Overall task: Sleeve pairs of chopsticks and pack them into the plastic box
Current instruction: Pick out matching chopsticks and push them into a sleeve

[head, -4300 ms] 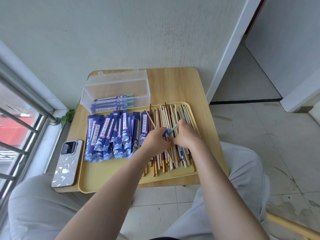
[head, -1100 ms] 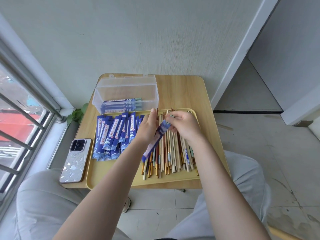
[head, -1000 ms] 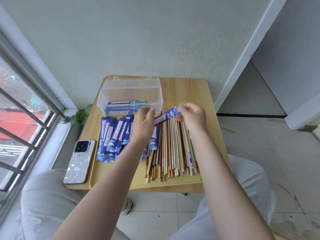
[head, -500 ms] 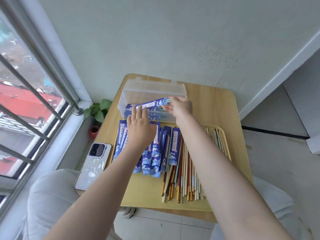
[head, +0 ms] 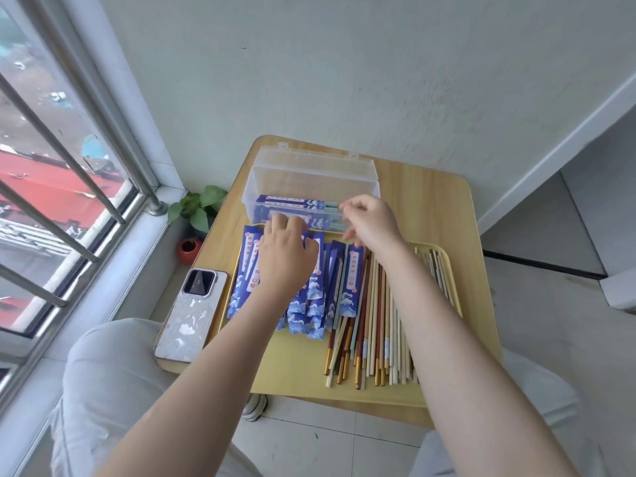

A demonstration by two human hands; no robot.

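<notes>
With sleeved pairs [head: 296,204] laid inside the plastic box [head: 311,173], the right hand [head: 370,220] is held loosely released at its front wall, while the left hand [head: 287,254], fingers curled over the empty sleeves [head: 352,277] just before the box, should lift only one.

The left hand [head: 287,251] hides part of the blue sleeves [head: 318,290]; right fingers [head: 351,232] are blurred.
</notes>
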